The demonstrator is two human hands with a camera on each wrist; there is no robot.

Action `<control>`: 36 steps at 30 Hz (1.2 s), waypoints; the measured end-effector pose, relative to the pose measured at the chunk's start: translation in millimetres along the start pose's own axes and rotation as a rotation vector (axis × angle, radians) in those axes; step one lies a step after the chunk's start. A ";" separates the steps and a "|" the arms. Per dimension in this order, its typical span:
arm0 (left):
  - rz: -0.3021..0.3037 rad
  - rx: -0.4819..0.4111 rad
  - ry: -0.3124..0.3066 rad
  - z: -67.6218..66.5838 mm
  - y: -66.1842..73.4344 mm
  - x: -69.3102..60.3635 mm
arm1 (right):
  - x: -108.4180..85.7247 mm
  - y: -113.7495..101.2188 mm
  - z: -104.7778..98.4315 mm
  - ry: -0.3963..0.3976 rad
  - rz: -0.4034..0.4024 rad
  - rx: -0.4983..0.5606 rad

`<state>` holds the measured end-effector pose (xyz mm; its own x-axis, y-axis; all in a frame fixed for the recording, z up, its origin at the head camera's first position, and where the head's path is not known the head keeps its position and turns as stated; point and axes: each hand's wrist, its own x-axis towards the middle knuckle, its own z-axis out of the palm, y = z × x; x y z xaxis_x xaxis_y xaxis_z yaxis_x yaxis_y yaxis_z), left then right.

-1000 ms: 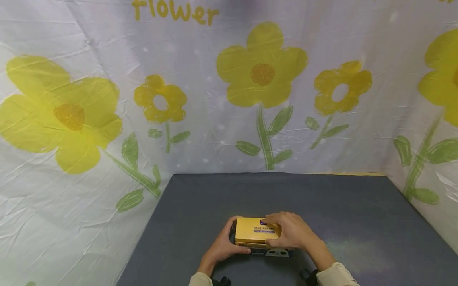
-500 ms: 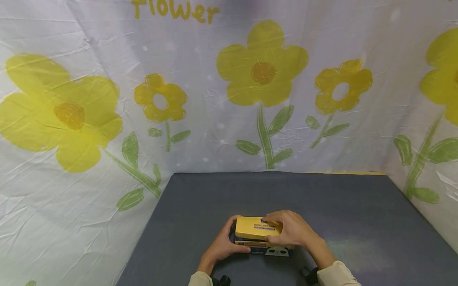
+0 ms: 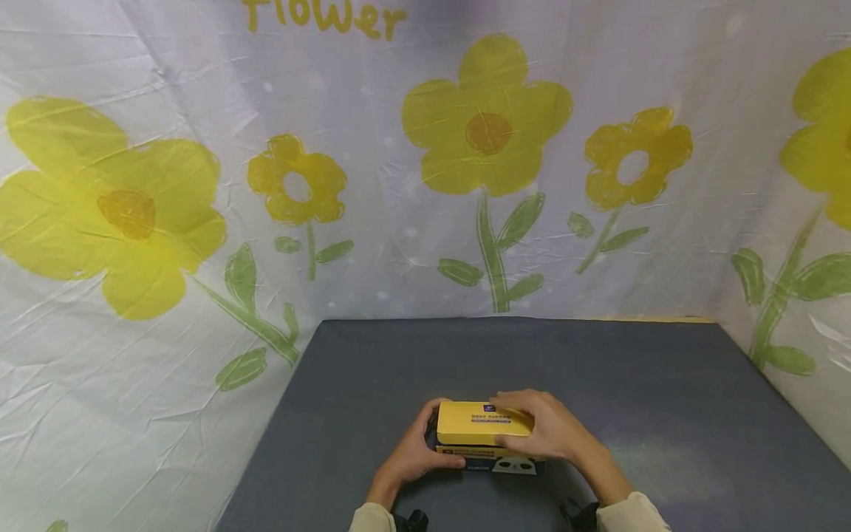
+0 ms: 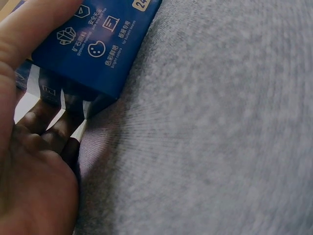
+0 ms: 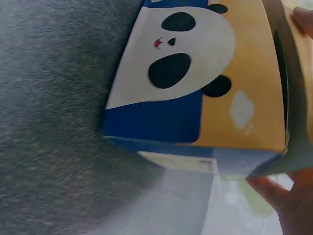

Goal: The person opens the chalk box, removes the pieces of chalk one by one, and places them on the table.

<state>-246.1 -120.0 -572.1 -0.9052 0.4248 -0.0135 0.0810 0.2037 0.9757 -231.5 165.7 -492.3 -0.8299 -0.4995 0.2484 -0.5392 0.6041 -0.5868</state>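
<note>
A small yellow-and-blue cardboard box (image 3: 479,459) with a panda print stands on the dark table in the head view. My left hand (image 3: 415,448) grips its left end, thumb along the front and fingers round behind. In the left wrist view, the thumb lies over the blue printed side (image 4: 93,49). My right hand (image 3: 548,428) pinches the yellow lid (image 3: 465,425) between thumb and fingers near its right end. A dark gap shows between lid and body at the front. The panda face (image 5: 181,46) fills the right wrist view, with the raised lid at that view's right edge.
The dark grey table (image 3: 518,362) reaches back to a white cloth backdrop (image 3: 372,244) printed with yellow flowers. More cloth hangs along the left and right sides.
The lid has lifted a little off the box body, opening a gap at the front. My right hand has shifted slightly right along it. The left hand stays about where it was.
</note>
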 end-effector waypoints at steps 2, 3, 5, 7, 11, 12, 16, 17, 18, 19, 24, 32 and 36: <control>0.004 0.001 -0.003 0.1 0.1 0.5 | -5.3 3.8 0.7 0.053 -0.050 0.007; 0.002 -0.002 -0.004 0.1 0.2 0.7 | -7.8 5.8 1.1 0.078 -0.065 0.011; 0.002 -0.001 -0.004 0.1 0.0 1.0 | -13.3 8.9 0.9 0.121 -0.073 0.016; 0.002 -0.011 -0.002 -0.4 -1.0 1.3 | -18.8 11.1 0.2 0.154 -0.063 0.010; 0.004 -0.022 -0.002 -0.7 -2.5 1.1 | -30.0 15.9 -2.9 0.227 -0.073 -0.009; 0.004 -0.022 -0.001 -0.7 -2.8 1.3 | -32.8 16.9 -4.0 0.243 -0.073 -0.014; 0.002 -0.013 0.006 -0.1 -3.3 1.3 | -44.8 23.1 -9.0 0.295 -0.055 -0.004; -0.002 -0.011 0.008 0.1 -3.4 1.2 | -47.7 24.7 -10.0 0.303 -0.046 -0.002; -0.004 -0.009 0.010 0.2 -3.4 1.1 | -50.8 26.5 -10.7 0.311 -0.034 0.001; -0.005 -0.009 0.009 0.2 -3.3 0.8 | -53.9 28.8 -11.2 0.319 -0.022 0.003; -0.007 -0.017 0.006 -0.3 -2.2 -0.2 | -65.4 34.3 -12.4 0.334 0.027 0.009; -0.007 -0.017 0.003 0.4 -1.3 -0.9 | -72.8 31.0 -8.5 0.333 0.064 0.015; -0.013 0.003 0.007 1.6 -2.5 -0.7 | -73.1 29.7 -4.8 0.345 0.054 0.030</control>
<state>-245.0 -119.4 -575.0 -0.9090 0.4160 -0.0252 0.0701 0.2122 0.9747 -187.6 223.1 -524.2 -0.8592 -0.2256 0.4592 -0.4934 0.6029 -0.6269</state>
